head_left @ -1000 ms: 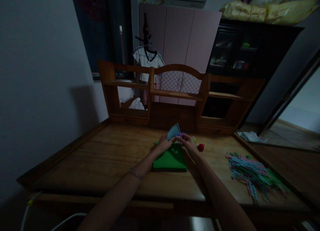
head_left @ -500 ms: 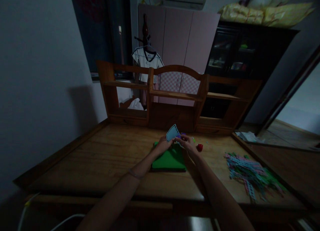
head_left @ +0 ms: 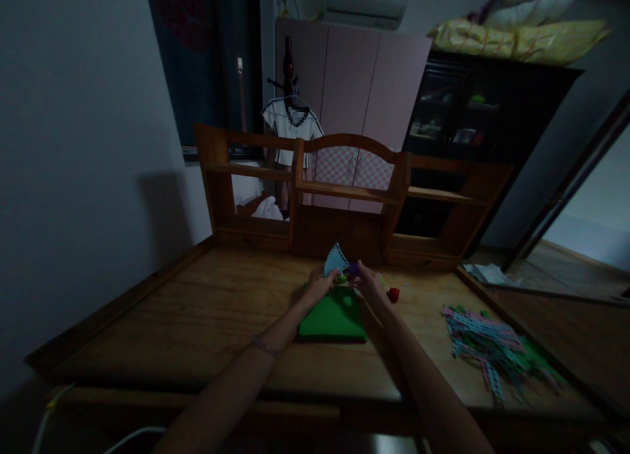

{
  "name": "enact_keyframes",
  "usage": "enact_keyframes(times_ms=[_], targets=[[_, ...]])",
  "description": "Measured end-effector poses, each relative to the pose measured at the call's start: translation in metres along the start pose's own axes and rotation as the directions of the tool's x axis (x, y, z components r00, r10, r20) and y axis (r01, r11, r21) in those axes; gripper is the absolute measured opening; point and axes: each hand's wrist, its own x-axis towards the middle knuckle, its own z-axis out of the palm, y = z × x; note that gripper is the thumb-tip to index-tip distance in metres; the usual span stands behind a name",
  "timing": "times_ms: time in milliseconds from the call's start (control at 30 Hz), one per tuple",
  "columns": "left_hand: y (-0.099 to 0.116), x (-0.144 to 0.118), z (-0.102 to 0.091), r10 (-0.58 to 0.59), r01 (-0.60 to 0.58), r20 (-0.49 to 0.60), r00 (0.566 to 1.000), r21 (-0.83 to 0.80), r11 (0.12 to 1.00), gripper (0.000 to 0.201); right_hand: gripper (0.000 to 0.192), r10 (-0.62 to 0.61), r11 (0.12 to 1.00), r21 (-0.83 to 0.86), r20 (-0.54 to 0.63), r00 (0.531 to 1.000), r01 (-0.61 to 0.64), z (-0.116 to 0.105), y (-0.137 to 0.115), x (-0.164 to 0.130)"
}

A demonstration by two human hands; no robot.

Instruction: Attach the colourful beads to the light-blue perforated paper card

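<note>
My left hand pinches a pale blue sheet, which has a row of dark marks or holes along its edges and stands tilted upward. Close to its right, my right hand has its fingers closed on a small purple object beside the sheet's edge; its kind is too dim to make out. Below both hands lies a stack of green sheets with a dark lower edge. Something small and bright green shows between the hands. A small red object sits just right of my right hand.
A tangled heap of blue, pink and green perforated strips lies on the right of the wooden desk. A wooden shelf unit runs along the desk's back. White cables hang at the lower left.
The pale blue sheet has turned and now looks narrower and more curved. My right hand and the purple object have drawn slightly away from it. The view has tilted up a little.
</note>
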Motion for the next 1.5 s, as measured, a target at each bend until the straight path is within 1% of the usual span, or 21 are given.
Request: enact_keyframes(times_ms=[67, 133, 200, 300, 433, 533, 800, 967, 1067, 1200, 1367, 1433, 1500], targets=[[-0.001, 0.001, 0.000, 0.000, 0.000, 0.009, 1.000, 0.002, 1.000, 0.043, 0.052, 0.079, 0.986, 0.146, 0.006, 0.997, -0.079, -0.006, -0.002, 0.003], [-0.001, 0.001, 0.001, 0.010, -0.010, 0.014, 1.000, -0.019, 1.000, 0.043, 0.053, 0.113, 0.965, 0.237, 0.020, 0.993, -0.114, -0.012, -0.004, 0.005], [0.000, 0.001, 0.001, 0.004, -0.003, 0.027, 1.000, -0.043, 0.999, 0.044, 0.053, 0.126, 0.954, 0.271, 0.009, 0.992, -0.124, -0.018, -0.006, 0.004], [0.003, 0.001, 0.001, -0.046, 0.050, 0.049, 0.998, -0.080, 0.996, 0.044, 0.051, 0.138, 0.947, 0.294, -0.012, 0.990, -0.128, -0.025, -0.007, 0.004], [0.006, 0.001, 0.001, -0.084, 0.092, 0.061, 0.995, -0.151, 0.984, 0.044, 0.050, 0.126, 0.921, 0.375, -0.033, 0.992, -0.104, -0.030, -0.008, 0.005], [0.005, 0.001, 0.002, -0.092, 0.101, 0.058, 0.994, -0.171, 0.980, 0.045, 0.051, 0.136, 0.903, 0.417, -0.041, 0.990, -0.107, -0.033, -0.008, 0.007], [-0.004, 0.004, 0.005, -0.052, 0.061, 0.056, 0.997, -0.164, 0.985, 0.049, 0.049, 0.111, 0.927, 0.363, -0.010, 0.994, -0.099, -0.034, -0.013, 0.006], [-0.003, 0.003, 0.004, -0.033, 0.045, 0.068, 0.997, -0.186, 0.981, 0.049, 0.046, 0.101, 0.910, 0.402, 0.031, 0.994, -0.105, -0.027, -0.019, 0.003], [-0.001, 0.002, 0.003, -0.031, 0.044, 0.069, 0.997, -0.191, 0.981, 0.050, 0.042, 0.056, 0.896, 0.439, 0.025, 0.998, -0.062, -0.022, -0.022, 0.003], [0.001, 0.002, 0.003, -0.041, 0.055, 0.076, 0.996, -0.192, 0.980, 0.049, 0.039, 0.008, 0.912, 0.411, -0.010, 1.000, -0.003, -0.021, -0.023, 0.004], [0.002, 0.002, 0.004, -0.052, 0.064, 0.075, 0.996, -0.161, 0.985, 0.050, 0.047, 0.082, 0.895, 0.437, 0.032, 0.996, -0.088, -0.027, -0.022, 0.001], [0.002, 0.001, 0.004, -0.054, 0.063, 0.070, 0.996, -0.146, 0.987, 0.050, 0.048, 0.085, 0.909, 0.406, 0.031, 0.996, -0.090, -0.029, -0.021, 0.000], [0.001, 0.001, 0.005, -0.051, 0.061, 0.073, 0.996, -0.142, 0.988, 0.050, 0.049, 0.061, 0.927, 0.369, 0.032, 0.998, -0.069, -0.030, -0.020, -0.001]])
